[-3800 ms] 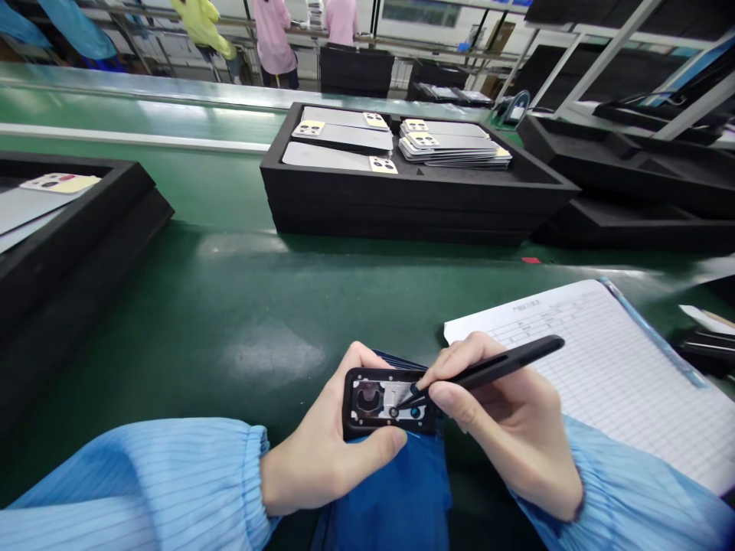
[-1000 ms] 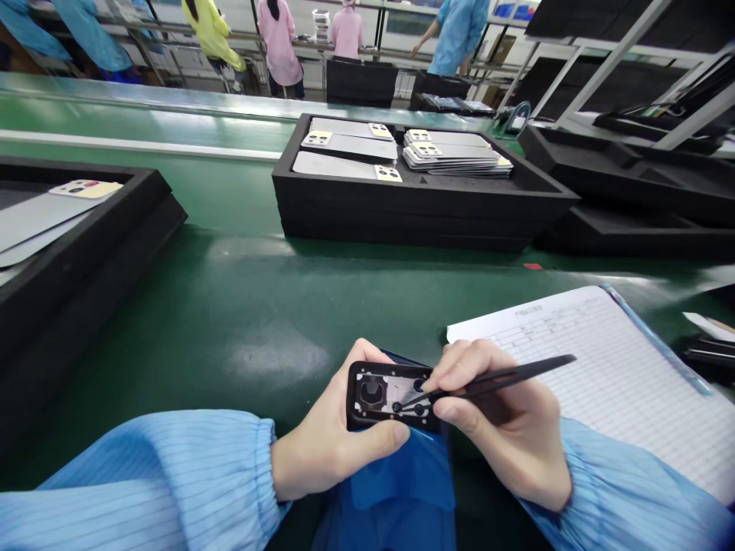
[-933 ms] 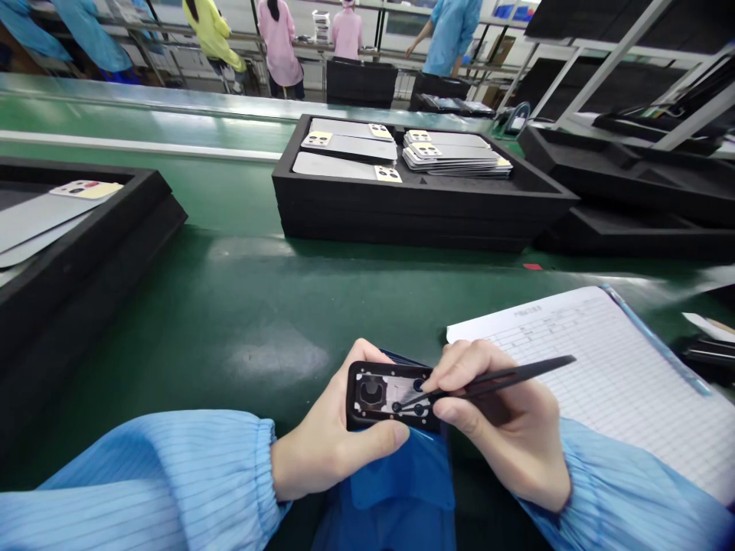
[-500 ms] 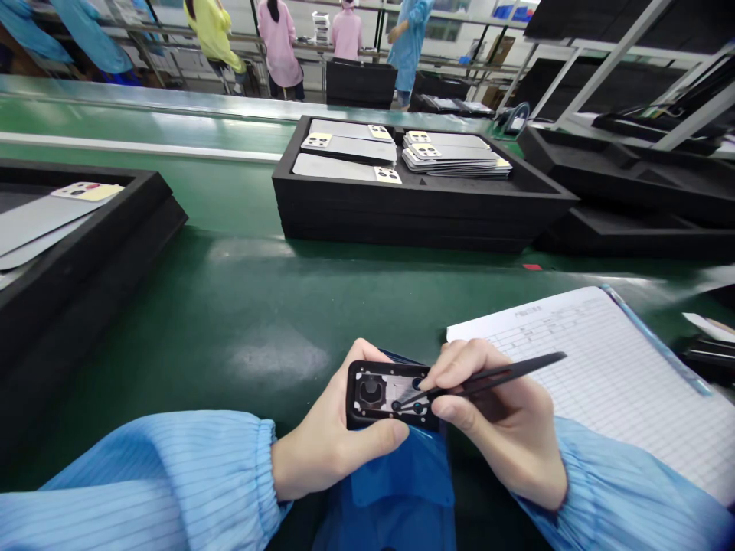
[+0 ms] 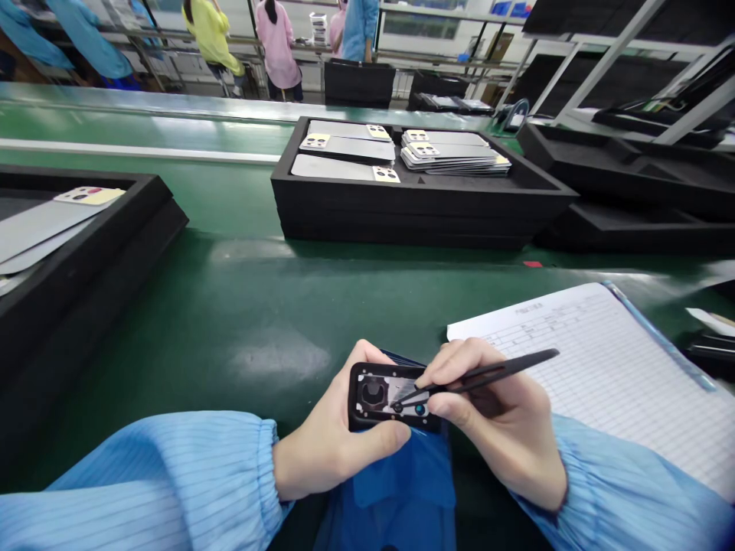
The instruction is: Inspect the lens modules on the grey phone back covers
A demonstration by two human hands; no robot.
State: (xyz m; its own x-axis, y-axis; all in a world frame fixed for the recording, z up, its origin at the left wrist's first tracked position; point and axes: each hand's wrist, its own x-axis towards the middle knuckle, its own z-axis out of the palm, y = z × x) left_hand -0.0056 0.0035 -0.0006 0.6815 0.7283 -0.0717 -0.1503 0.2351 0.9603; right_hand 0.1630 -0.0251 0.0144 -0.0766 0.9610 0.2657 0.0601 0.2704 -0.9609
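My left hand (image 5: 338, 436) is closed around the upper end of a phone back cover, thumb along its lower edge. A black rectangular camera frame (image 5: 359, 417) faces up there, with one large dark square opening and smaller round holes. Below it hangs a glossy blue part (image 5: 402, 490) of the cover, possibly film. My right hand (image 5: 499, 421) pinches black tweezers (image 5: 505, 369), whose tips rest at a small round hole in the frame's middle. The right fingers hide the frame's right end.
A black foam tray (image 5: 419, 207) holding several silver phone back covers (image 5: 344, 147) stands ahead. Another black tray (image 5: 115, 222) is at left, and more trays (image 5: 632, 176) at right. A printed form (image 5: 602, 367) lies beside my right arm. Co-workers (image 5: 279, 46) are across the green bench.
The tweezers have shifted slightly left and down within the frame, my right fingers following. My left hand stays nearly still. In the background, a person in blue has moved left.
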